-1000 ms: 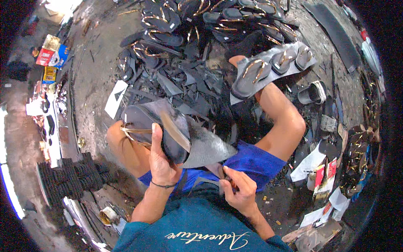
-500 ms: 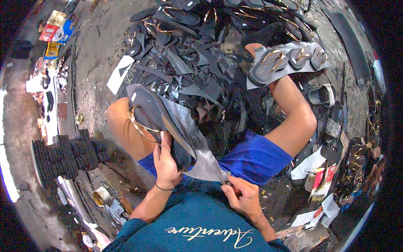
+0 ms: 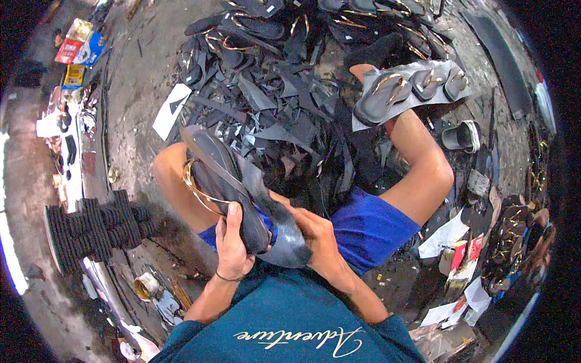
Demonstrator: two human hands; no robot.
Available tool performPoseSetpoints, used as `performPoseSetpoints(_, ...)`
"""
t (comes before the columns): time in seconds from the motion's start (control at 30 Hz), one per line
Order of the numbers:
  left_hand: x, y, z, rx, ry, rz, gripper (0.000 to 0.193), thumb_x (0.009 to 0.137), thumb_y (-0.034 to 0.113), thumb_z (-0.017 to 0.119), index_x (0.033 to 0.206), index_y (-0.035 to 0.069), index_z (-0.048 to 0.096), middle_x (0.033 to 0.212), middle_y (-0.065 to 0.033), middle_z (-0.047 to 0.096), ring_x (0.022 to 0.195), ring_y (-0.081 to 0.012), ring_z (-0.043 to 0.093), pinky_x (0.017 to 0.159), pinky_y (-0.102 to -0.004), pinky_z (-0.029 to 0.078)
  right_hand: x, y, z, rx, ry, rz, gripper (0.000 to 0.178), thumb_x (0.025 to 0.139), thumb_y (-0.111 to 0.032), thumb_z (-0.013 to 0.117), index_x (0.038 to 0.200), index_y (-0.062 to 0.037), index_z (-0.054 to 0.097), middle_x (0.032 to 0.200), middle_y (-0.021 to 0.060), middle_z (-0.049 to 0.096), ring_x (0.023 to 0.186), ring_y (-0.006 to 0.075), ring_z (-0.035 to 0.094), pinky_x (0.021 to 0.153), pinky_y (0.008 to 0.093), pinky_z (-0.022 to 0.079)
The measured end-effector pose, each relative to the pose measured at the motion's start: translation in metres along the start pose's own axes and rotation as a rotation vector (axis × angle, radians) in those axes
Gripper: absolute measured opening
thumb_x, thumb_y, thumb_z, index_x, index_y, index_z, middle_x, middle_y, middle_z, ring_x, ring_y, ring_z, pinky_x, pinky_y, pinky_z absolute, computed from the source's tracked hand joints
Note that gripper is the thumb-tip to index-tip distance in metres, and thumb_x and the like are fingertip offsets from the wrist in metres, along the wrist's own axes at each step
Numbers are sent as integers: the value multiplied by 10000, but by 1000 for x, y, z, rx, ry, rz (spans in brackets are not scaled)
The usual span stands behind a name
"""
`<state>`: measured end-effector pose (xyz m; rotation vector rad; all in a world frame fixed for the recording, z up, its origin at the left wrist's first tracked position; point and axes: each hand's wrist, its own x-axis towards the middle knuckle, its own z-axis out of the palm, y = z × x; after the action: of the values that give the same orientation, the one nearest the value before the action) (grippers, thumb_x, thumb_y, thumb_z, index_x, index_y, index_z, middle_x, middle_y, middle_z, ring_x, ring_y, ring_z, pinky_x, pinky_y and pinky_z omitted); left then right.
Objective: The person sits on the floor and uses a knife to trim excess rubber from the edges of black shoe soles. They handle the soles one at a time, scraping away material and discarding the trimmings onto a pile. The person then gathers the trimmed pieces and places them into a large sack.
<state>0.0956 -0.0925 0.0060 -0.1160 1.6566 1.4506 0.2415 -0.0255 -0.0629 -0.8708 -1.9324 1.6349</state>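
My left hand (image 3: 235,248) grips a dark flip-flop sandal (image 3: 213,158) near its heel, thumb on the upper face. Its gold strap (image 3: 195,184) hangs out on the left side. Along the sandal's right edge runs a grey-black rubber sheet (image 3: 289,239), partly loose and curling toward me. My right hand (image 3: 322,241) is closed against the right edge of this sheet, fingers pointing up and left. The sheet hides some of the fingertips, and no tool shows in that hand.
Dark rubber scraps (image 3: 260,91) are heaped between my legs. Finished-looking sandals (image 3: 254,25) lie beyond them. Several sandals rest on a grey sheet (image 3: 381,118) over my right foot. Stacked black soles (image 3: 100,224) stand at left; papers (image 3: 445,233) lie at right.
My right hand has moved up and left from the sheet's lower tip to its right side. The loose sheet has bent and drawn in toward the sandal, which has tilted slightly.
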Motion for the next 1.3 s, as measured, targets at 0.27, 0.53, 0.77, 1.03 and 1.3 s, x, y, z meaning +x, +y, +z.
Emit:
performPoseSetpoints(0.27,-25,-25,-13,12,-76,-73,405,972,457,532,953,55,576,750,-82,634,586,-214,638,501,-350,541,108,21,16,-43,42,62,302,901,-264,607,1105,-54,681,923,187,698,838,368,687,728,412,546)
performPoseSetpoints(0.53,28,-1,-52,177,-439,42,316,944,154,636,1230,41,565,1103,-23,633,993,-132,583,915,-312,474,106,-32,-30,160,-222,232,379,837,-336,764,930,19,667,661,55,612,625,126,567,596,332,491)
performPoseSetpoints(0.77,48,94,-40,-166,-261,252,297,987,281,590,1159,39,579,1036,-68,684,865,-173,694,761,-320,600,49,-68,-54,-118,188,-216,316,843,-118,714,1145,-34,673,951,149,685,793,252,663,720,341,542)
performPoseSetpoints(1.03,21,91,-40,-129,-10,64,376,983,361,584,1197,52,572,1036,-48,677,881,-155,676,773,-325,587,-52,-44,-33,-40,-26,-2,342,752,-94,772,1080,-29,700,845,113,697,582,179,597,556,293,493)
performPoseSetpoints(1.3,26,64,-57,-120,-173,257,333,985,228,597,1255,41,538,1077,-54,669,933,-156,669,816,-306,569,2,-75,-26,-71,-15,6,300,814,-125,757,1097,-47,696,916,140,711,664,234,667,619,338,546)
